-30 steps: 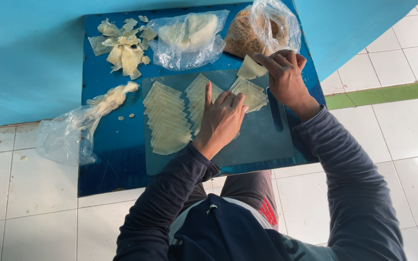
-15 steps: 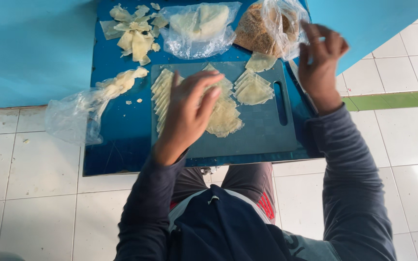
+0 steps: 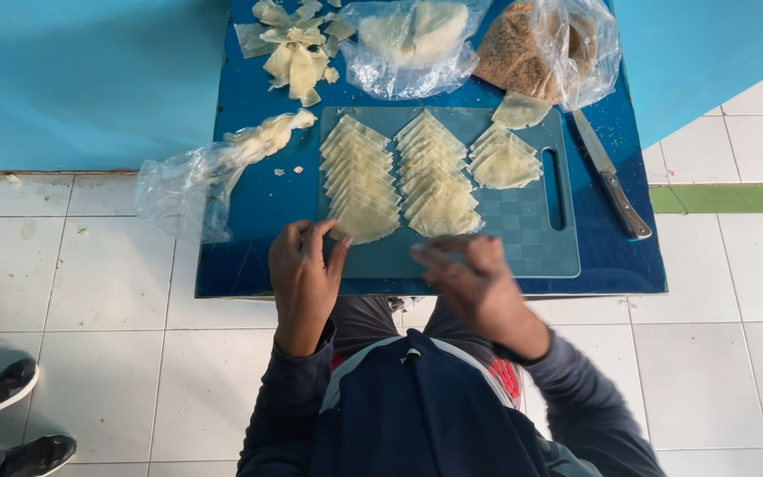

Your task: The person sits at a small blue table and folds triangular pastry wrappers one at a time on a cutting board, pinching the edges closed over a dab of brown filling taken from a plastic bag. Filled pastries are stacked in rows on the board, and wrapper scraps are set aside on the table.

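- Three rows of folded dough wrappers lie on the cutting board.
- Left hand rests at the board's near edge, fingers loosely spread, empty.
- Right hand hovers beside it, fingers curled, holding nothing visible.
- Knife lies on the blue bench.

Head view — straight down, near table

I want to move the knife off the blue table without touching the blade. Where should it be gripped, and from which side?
Probably grip the knife by its dark handle, the end nearer the person and the table's front right corner. Come from the right side with the right hand: the blade points away toward the bag of brown filling, and the cutting board lies close on its left.
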Action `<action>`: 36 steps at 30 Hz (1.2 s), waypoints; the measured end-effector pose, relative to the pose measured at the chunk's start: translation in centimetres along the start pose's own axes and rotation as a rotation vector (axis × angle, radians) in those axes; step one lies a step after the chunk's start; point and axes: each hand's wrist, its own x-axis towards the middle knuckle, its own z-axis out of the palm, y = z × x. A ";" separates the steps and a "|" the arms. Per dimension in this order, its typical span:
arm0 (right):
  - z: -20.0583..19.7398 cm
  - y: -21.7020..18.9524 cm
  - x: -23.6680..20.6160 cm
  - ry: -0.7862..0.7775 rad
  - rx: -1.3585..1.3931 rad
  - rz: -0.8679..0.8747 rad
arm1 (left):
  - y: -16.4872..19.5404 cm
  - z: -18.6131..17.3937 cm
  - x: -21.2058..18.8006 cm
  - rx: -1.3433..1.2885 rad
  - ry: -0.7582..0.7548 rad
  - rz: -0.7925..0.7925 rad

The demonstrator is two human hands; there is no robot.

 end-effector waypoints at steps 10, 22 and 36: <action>6.6 -1.5 4.8 -0.070 -0.037 -0.022 | -0.7 0.2 0.7 -0.073 -0.048 -0.002; 8.1 -1.6 5.6 -0.024 0.104 0.137 | -0.7 1.1 2.1 -0.461 -0.066 -0.140; 7.4 1.8 4.7 0.195 0.644 0.580 | -0.7 1.3 1.6 -0.472 -0.056 -0.079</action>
